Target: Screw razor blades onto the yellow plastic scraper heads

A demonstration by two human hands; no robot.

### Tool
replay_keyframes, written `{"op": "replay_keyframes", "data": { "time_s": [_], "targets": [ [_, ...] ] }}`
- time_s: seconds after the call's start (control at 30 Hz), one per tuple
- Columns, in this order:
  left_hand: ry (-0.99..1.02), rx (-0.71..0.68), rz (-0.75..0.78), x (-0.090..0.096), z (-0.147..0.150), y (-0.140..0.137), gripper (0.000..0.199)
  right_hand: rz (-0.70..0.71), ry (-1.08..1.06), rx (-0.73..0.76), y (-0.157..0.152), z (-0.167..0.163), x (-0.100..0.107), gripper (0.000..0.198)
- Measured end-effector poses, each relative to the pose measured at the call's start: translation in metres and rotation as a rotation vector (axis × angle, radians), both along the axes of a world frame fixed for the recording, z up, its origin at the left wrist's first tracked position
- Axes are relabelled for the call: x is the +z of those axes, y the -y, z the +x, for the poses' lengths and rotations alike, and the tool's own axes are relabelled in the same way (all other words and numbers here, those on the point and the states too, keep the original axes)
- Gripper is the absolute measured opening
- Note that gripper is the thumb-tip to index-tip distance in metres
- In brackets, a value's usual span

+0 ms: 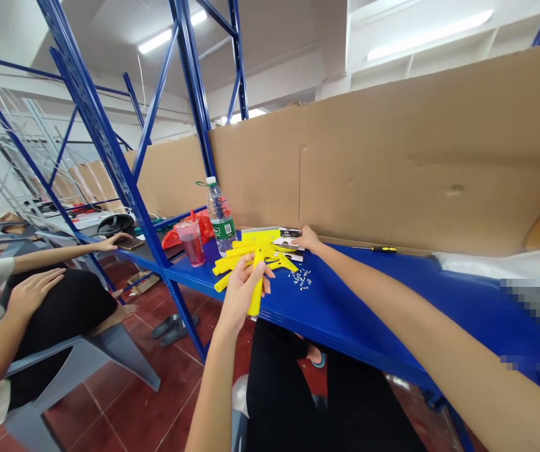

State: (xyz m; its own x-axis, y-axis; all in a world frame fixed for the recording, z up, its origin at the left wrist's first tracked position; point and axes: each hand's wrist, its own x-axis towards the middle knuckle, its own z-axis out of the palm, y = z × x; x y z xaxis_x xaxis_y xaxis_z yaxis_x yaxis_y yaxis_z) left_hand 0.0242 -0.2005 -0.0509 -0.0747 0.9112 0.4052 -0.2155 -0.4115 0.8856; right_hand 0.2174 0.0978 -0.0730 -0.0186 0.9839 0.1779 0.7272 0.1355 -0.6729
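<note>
While the left hand (243,282) gripped a yellow scraper-like tool (254,300) by its round handle, fingers curled closely about it, the tool stood angled over the front of the blue tabletop (336,301). Just behind it lay a heap of similar smooth yellow handles (223,265). Black-and-white labelled pieces (290,233) beside the heap bore print too small to read. At these the right hand (306,240) reached, its arm stretched far forward; whether its fingers pinched anything, I could not tell. Small metal bits (302,277) lay scattered nearby. Beyond the handles, a water bottle (221,220) wore a green label with white lettering, not surely legible, beside a cup of red drink (191,242). A yellow-and-black screwdriver (383,249) lay farther right.
</note>
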Motion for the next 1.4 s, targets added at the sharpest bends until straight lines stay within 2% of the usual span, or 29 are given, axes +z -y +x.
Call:
{"op": "replay_keyframes", "data": {
  "time_s": [0.17,0.33,0.5,0.6,0.7,0.83,0.93,1.1,1.27,1.4],
  "targets": [
    [0.062,0.007,-0.022,0.002,0.006,-0.002,0.058,0.031,0.004,0.035,0.001,0.007,-0.01,0.043],
    [0.036,0.066,-0.049,0.0,0.007,-0.003,0.055,0.0,-0.003,0.089,0.002,0.015,-0.009,0.042],
    [0.037,0.144,-0.074,0.001,0.012,-0.003,0.059,-0.025,-0.033,0.126,0.004,0.005,-0.01,0.04],
    [0.038,0.145,-0.065,0.0,0.012,-0.002,0.06,0.027,-0.08,0.141,0.007,-0.005,-0.009,0.041],
    [0.051,0.151,-0.047,-0.002,0.01,-0.003,0.059,0.159,-0.146,0.15,0.017,-0.002,-0.002,0.04],
    [0.119,0.186,-0.034,-0.005,0.007,-0.008,0.058,0.373,-0.219,0.199,0.048,0.033,0.014,0.025],
    [0.204,0.22,-0.037,-0.006,0.012,-0.012,0.058,0.524,-0.226,0.259,0.087,0.072,0.021,0.026],
    [0.373,0.26,0.045,-0.011,0.029,-0.015,0.051,0.72,-0.163,0.353,0.155,0.12,0.006,0.024],
    [0.423,0.241,0.069,-0.012,0.044,-0.014,0.05,0.784,-0.134,0.499,0.178,0.127,-0.017,0.017],
    [0.421,0.262,0.108,-0.01,0.053,-0.012,0.048,0.798,-0.12,0.573,0.18,0.114,-0.02,0.026]
  ]
}}
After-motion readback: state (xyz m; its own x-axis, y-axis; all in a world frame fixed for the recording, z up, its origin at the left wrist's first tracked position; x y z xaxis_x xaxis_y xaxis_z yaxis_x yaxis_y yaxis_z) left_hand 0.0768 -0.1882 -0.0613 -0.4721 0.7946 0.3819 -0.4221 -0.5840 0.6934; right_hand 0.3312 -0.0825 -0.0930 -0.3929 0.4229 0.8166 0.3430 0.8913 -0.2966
